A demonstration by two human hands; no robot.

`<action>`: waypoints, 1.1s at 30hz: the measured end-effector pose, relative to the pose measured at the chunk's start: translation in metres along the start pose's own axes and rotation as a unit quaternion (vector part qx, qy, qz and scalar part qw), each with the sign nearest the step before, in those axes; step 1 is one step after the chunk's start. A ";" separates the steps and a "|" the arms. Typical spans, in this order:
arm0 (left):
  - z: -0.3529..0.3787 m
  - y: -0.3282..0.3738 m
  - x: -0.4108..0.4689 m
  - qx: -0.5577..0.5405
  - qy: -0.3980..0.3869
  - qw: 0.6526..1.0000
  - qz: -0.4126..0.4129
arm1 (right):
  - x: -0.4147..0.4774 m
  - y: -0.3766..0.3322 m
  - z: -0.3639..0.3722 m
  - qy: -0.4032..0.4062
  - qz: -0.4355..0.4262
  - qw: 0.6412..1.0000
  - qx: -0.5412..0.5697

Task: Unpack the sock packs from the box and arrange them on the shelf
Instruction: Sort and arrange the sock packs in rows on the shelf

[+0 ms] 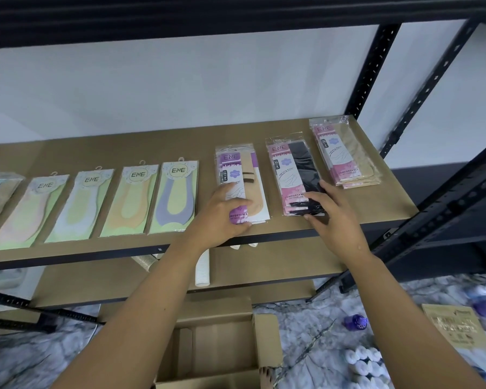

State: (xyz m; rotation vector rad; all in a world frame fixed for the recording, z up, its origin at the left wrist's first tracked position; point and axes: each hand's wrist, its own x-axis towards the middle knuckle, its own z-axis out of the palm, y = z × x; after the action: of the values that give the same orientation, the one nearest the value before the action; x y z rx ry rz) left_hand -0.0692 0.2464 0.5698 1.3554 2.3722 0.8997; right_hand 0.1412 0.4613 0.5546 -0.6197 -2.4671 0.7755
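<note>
**Squaring up the last stacks on the shelf**

Over in the left half of the frame the row of pastel packs [129,203] already lies flat, evenly gapped, hooks pointing at the wall, so that's the pattern to copy.

Centre frame, the person's left hand [222,213] pinches the near corner of the purple stack [237,169], thumb at the front edge and fingers on top. Just right of it, the right hand [331,217] grips the near end of the black stack [298,164] the same way, fingers spread across the top. The beige stack [345,153] sits untouched at the right end of the shelf [382,203].

Tip-wise: slide, don't lift, since glossy sleeves probably fan out. They should nudge both stacks until the near edges line up with the pastel row and the gaps match. The box [267,341] at bottom centre looks empty as far as it shows, so this is likely the final tidy.
</note>
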 end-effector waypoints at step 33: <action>0.091 0.123 0.376 0.147 -0.202 0.967 0.045 | 0.093 0.045 -0.032 0.019 0.334 0.913 -0.232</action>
State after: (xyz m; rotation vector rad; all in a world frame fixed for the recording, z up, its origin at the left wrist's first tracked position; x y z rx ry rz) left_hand -0.1383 0.6446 0.6049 1.5860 2.1918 0.2552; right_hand 0.0983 0.5585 0.5781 -1.6928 -2.4070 0.3716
